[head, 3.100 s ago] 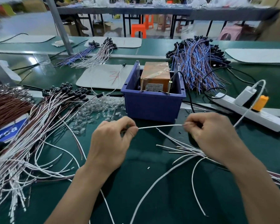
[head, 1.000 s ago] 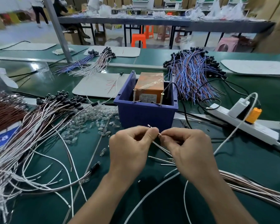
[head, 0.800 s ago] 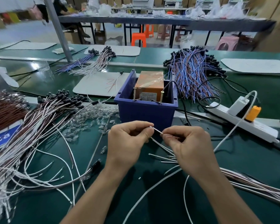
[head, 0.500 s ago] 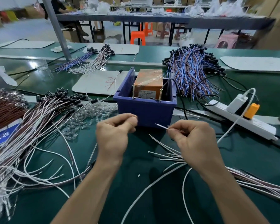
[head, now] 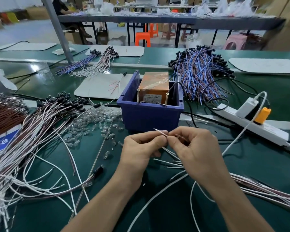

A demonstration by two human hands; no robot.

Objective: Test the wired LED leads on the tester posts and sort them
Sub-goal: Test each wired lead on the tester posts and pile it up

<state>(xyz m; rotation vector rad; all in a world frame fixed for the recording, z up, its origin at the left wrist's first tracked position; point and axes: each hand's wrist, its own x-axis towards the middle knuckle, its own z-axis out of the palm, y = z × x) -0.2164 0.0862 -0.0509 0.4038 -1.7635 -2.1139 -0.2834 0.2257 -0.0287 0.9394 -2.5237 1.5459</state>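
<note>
**Step in hand (judged):** prep of one lead pair prior to test.

- L hand [head: 141, 148] and R hand [head: 196, 148] met just in front of the blue bin [head: 151, 116], fingertips touching.
- L thumb + forefinger were closed in a pinch on the white lead [head: 159, 132]. Its stripped tip projected up toward the bin's front wall.
- R thumb + forefinger pinched a reddish conductor [head: 179, 136] right beside it. The other fingers of both hands were loosely curled.
- Whether both conductors belonged to one LED assy could not be told.
- The lead was not yet on the tester posts [head: 138, 96]. These were two brass screws standing upright inside the bin, in front of the orange box [head: 153, 87].

**Next move (judged):**

1. Spread the two tips to post spacing.
2. Lift them over the bin's front wall.
3. Touch one tip per post. Avoid bridging both tips on one post.
4. Sort after the test. A capped wire pile [head: 40, 124] lay left of the bin. Loose leads [head: 266, 193] lay right of it and nearer the person.
</note>
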